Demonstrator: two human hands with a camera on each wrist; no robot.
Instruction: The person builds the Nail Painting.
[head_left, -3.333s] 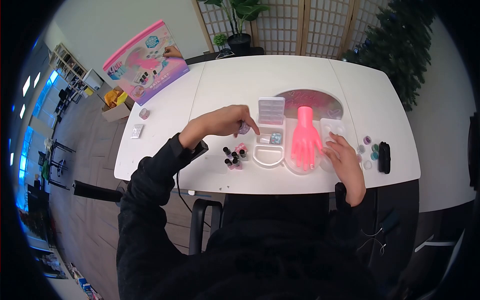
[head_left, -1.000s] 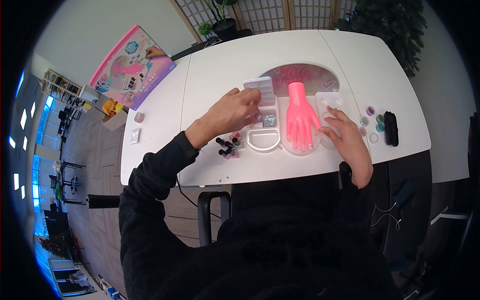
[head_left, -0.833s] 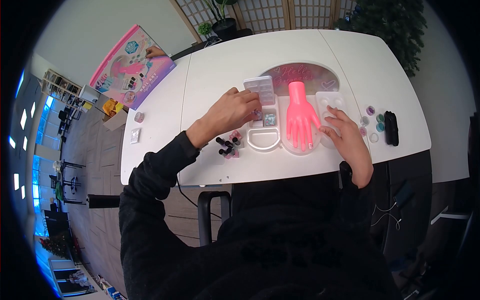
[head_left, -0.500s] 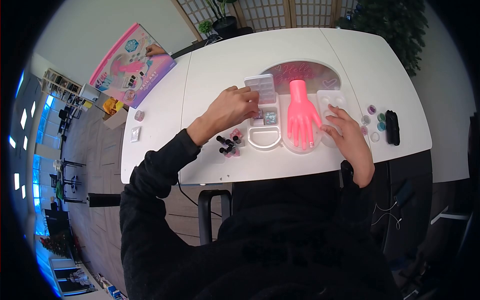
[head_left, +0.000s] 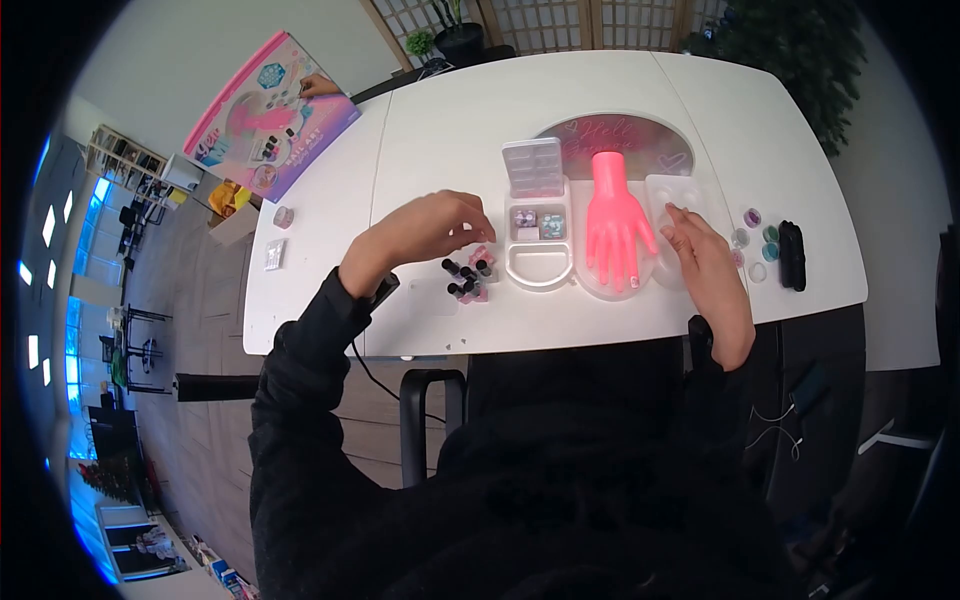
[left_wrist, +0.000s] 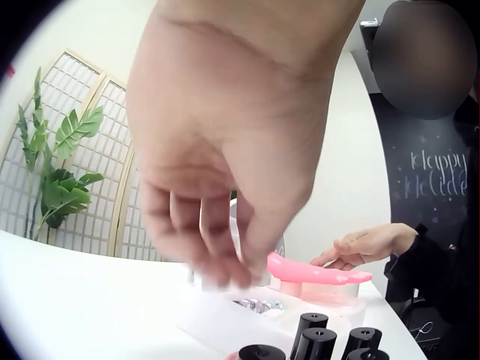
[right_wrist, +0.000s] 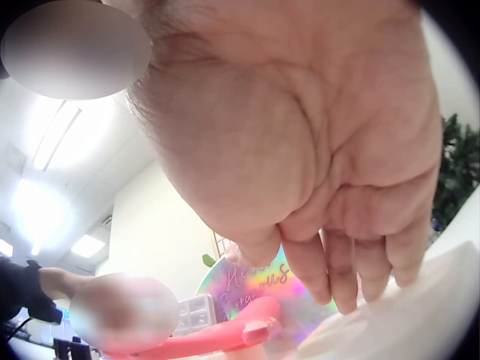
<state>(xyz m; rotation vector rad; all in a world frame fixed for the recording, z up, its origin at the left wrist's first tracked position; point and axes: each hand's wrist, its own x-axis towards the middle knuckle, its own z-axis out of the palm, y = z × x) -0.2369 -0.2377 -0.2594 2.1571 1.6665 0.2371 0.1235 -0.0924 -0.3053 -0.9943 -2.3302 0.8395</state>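
Tray (head_left: 538,265) looks light, hard and slippery, so hold its edge; left hand (head_left: 432,228) hangs loosely bent, right hand (head_left: 712,270) looks relaxed, both apart and empty.

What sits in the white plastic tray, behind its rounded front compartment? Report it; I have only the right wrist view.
Observer: In the white plastic tray, the head view shows a small clear container of purplish pieces with a small clear container of pale blue pieces to its right.
Operator: The left hand is a blur here. State what it holds.
Observer: Nothing that I can see; its fingers are loosely bent in the air.
Operator: Now name the dark thing on the right part of the smooth white table.
Observer: A long black case, lying just right of a group of small round coloured pieces.
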